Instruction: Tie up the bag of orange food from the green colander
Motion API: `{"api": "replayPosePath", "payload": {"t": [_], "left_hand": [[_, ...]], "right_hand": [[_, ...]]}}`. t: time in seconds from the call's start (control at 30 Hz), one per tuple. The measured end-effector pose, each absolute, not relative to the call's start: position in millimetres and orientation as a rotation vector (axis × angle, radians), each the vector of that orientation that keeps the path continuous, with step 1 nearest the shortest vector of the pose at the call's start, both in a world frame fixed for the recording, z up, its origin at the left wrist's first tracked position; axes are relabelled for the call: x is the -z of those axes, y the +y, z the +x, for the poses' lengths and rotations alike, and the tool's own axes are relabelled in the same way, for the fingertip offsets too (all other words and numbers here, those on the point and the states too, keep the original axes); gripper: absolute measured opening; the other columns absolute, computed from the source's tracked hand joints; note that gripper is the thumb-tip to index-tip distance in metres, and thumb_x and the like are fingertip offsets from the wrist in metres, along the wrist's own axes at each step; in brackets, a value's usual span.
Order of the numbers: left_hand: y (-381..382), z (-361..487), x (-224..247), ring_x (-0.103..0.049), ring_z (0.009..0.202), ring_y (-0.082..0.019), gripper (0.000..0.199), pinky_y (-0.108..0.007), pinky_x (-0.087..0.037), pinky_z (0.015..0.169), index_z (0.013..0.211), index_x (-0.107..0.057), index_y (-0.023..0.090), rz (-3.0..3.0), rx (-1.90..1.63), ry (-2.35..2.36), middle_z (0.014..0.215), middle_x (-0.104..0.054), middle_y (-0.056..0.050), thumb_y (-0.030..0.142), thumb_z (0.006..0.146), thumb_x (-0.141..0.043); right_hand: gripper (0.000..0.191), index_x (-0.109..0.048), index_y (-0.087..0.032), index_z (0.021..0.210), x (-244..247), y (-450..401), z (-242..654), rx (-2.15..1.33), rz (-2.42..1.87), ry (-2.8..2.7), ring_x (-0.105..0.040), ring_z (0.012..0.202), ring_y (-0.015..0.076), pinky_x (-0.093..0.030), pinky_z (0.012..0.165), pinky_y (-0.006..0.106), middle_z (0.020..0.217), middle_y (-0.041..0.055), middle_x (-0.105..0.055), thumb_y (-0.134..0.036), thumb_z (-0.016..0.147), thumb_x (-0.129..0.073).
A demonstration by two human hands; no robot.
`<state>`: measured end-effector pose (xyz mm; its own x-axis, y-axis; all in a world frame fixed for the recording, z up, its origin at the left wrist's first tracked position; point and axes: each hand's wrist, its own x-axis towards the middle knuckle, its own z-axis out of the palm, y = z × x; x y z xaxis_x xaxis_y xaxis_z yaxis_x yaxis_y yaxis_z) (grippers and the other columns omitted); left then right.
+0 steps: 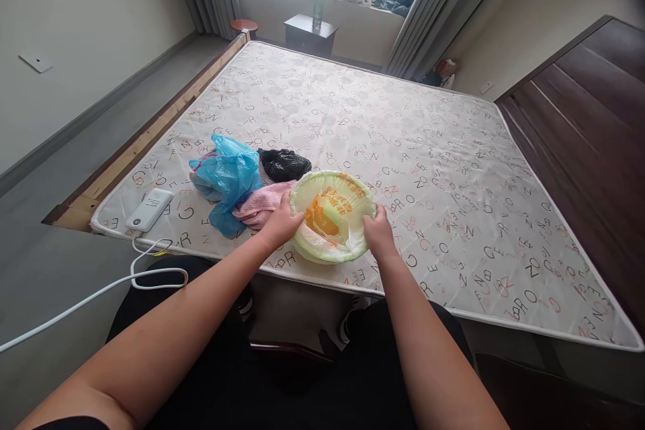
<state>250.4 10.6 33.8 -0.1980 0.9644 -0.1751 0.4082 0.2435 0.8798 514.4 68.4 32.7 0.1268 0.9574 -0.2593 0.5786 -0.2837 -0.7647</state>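
A round, pale green bin (315, 256) is at the mattress's near edge, its mouth tilted toward me. Lining it is a thin white plastic bag (347, 205) with orange print, folded over the rim. My left hand (281, 223) grips the rim on the left, and my right hand (379, 231) grips the opposite side, thumbs on the inner edge. Just left of the bin lies a pink cloth (263, 205), partly behind my left hand. Beside that are a crumpled blue plastic bag (226, 171) and a black plastic bag (285, 164).
The letter-printed mattress (428, 168) rests on a wooden bed frame (151, 127). A white power strip (150, 209) with a cord (91, 299) sits at its left corner. Farther back, a green bottle (318, 5) stands on a dark nightstand (310, 33); the headboard (584, 121) is at right.
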Motion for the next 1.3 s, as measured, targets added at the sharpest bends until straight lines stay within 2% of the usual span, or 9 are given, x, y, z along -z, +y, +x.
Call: {"api": "replayPosePath", "payload": {"t": [0.47, 0.77, 1.3], "left_hand": [[11.9, 250.6, -31.3, -0.056, 0.137, -0.036, 0.089, -0.049, -0.042, 0.118, 0.164, -0.026, 0.013, 1.267, -0.9, 1.77, 0.152, -0.053, -0.021, 0.028, 0.085, -0.065], [11.7, 252.5, -35.6, -0.055, 0.138, -0.036, 0.088, -0.05, -0.041, 0.119, 0.164, -0.026, 0.011, 1.258, -0.899, 1.773, 0.155, -0.05, -0.023, 0.028, 0.086, -0.064], [11.7, 253.2, -38.1, -0.059, 0.132, -0.036, 0.087, -0.049, -0.045, 0.115, 0.163, -0.027, 0.012, 1.25, -0.876, 1.794, 0.149, -0.056, -0.022, 0.028, 0.086, -0.065]], "right_hand": [[0.071, -0.045, -0.023, 0.152, -30.1, 69.3, 515.6, -1.016, -1.904, -1.498, -0.062, 0.124, 0.0317, -0.05, 0.105, 0.045, 0.141, 0.0114, -0.064, -0.034, 0.082, -0.051], [0.073, -0.043, -0.023, 0.153, -30.6, 69.5, 515.5, -1.015, -1.93, -1.499, -0.064, 0.123, 0.0311, -0.051, 0.103, 0.043, 0.14, 0.0117, -0.065, -0.035, 0.082, -0.052], [0.075, -0.041, -0.023, 0.156, -31.6, 69.1, 515.7, -1.029, -1.94, -1.495, -0.063, 0.125, 0.0318, -0.051, 0.105, 0.045, 0.142, 0.012, -0.064, -0.033, 0.082, -0.053]]}}
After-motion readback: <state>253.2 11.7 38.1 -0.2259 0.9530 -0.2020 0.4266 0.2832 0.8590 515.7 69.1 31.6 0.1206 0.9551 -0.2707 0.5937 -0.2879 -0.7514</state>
